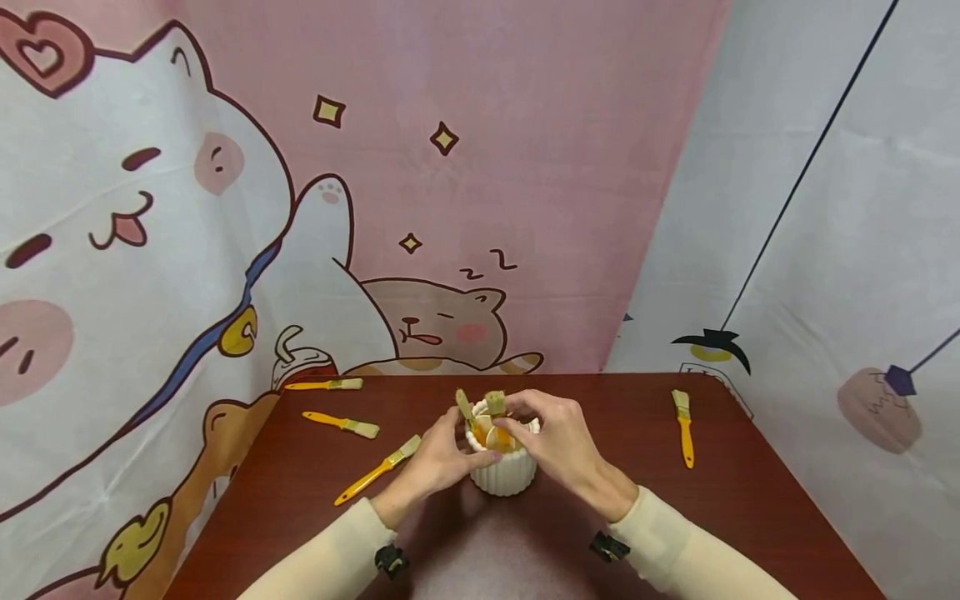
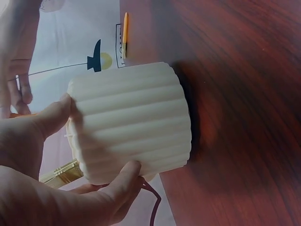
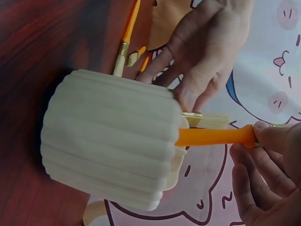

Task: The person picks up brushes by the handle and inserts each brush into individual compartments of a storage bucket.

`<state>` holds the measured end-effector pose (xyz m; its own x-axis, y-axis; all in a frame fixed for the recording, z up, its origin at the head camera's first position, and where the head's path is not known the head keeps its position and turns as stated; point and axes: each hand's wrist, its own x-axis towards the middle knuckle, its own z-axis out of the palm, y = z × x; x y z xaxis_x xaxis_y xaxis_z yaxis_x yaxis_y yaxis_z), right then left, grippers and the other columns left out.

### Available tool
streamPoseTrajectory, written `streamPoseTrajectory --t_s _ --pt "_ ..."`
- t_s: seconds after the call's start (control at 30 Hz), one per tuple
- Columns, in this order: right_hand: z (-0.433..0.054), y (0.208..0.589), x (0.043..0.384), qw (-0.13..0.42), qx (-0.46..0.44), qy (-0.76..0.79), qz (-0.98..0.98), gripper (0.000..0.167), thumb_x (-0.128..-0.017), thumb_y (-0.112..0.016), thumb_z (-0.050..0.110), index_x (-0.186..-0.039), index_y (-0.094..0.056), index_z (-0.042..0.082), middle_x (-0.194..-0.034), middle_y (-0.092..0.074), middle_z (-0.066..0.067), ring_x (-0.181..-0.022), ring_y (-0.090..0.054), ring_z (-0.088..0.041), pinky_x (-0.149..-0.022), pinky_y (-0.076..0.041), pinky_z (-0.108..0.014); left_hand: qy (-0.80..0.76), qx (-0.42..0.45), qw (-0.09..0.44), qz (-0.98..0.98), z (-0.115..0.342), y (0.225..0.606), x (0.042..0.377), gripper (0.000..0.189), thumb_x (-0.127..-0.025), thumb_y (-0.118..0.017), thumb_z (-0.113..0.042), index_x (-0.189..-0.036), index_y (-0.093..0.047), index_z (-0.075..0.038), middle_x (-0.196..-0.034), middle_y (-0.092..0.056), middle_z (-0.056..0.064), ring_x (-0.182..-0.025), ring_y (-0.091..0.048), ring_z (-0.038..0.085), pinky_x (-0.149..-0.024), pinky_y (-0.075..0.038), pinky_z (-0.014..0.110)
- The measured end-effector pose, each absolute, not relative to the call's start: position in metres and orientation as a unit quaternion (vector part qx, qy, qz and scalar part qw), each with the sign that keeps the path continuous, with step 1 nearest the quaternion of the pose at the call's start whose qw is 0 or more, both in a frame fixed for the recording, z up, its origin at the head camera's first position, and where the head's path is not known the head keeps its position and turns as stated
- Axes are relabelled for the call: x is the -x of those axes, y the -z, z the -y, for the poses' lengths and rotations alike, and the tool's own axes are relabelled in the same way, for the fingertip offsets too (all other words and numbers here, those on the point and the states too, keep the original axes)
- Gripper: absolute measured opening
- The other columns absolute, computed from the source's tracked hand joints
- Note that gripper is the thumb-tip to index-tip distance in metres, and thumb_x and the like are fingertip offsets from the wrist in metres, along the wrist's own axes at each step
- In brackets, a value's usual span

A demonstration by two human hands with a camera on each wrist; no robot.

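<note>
Left hand point(image 1: 437, 454): grips the white cup point(image 1: 502, 477) near its rim
Right hand point(image 1: 561, 429): pinches a brush point(image 3: 211, 136), handle inside

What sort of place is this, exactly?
Possibly a small staged booth: a dark reddish table stands before a cartoon-printed backdrop, with yellow-handled paintbrushes laid out on either side of a white ribbed pot.
</note>
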<state>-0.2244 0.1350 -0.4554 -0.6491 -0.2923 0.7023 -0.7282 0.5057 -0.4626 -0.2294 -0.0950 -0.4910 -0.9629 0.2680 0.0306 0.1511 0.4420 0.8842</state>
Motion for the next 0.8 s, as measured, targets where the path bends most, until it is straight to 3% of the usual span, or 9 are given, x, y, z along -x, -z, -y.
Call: streamPoseTrajectory --t_s 0.47,0.8 --pt "-0.136 0.475 0.224 0.242 -0.34 -0.356 0.836 0.027 -0.095 -0.093 -0.003 -0.12 -0.086 0.004 -0.114 -0.089 -0.009 -0.098 -0.088 -0.02 -0.083 -0.073 -0.035 -0.535 -0.131 0.077 -0.831 0.096 0.491 0.229 0.094 -0.091 -0.103 -0.016 -0.166 -0.049 0.003 -0.164 -0.063 0.027 -0.147 -0.07 0.05 -0.117 -0.064 0.057" --pt "-0.137 0.483 0.225 0.237 -0.355 -0.33 0.842 0.024 -0.092 -0.097 0.0 -0.112 -0.086 0.009 -0.107 -0.089 -0.003 -0.09 -0.085 -0.014 -0.078 -0.072 -0.035 -0.543 -0.136 0.082 -0.824 0.096 0.49 0.23 0.095 -0.092 -0.102 -0.013 -0.167 -0.047 0.004 -0.165 -0.062 0.028 -0.148 -0.069 0.051 -0.116 -0.064 0.055"
